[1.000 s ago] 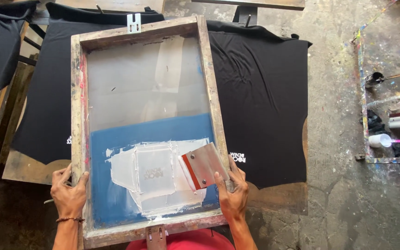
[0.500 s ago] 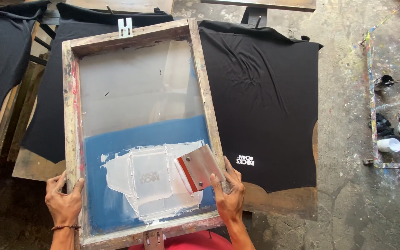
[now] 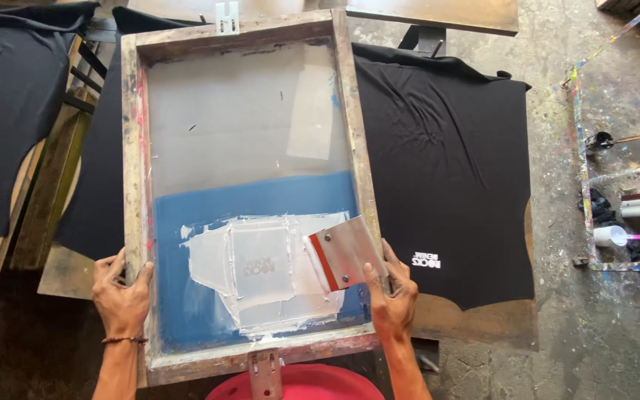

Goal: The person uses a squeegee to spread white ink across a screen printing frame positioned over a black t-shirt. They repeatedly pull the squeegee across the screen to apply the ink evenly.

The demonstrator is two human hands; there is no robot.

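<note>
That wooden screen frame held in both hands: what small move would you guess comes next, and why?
Probably lowering the frame flat. Both hands grip its side rails, the squeegee rests on the mesh by white ink, and the shirt at right already shows a print.

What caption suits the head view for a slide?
Both hands, left hand and right hand, grip a wooden printing screen over a black shirt.

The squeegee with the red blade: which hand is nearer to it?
Right. The right hand holds the frame's right rail just below the squeegee, seemingly touching it. The left hand holds the left rail, across the screen.
</note>
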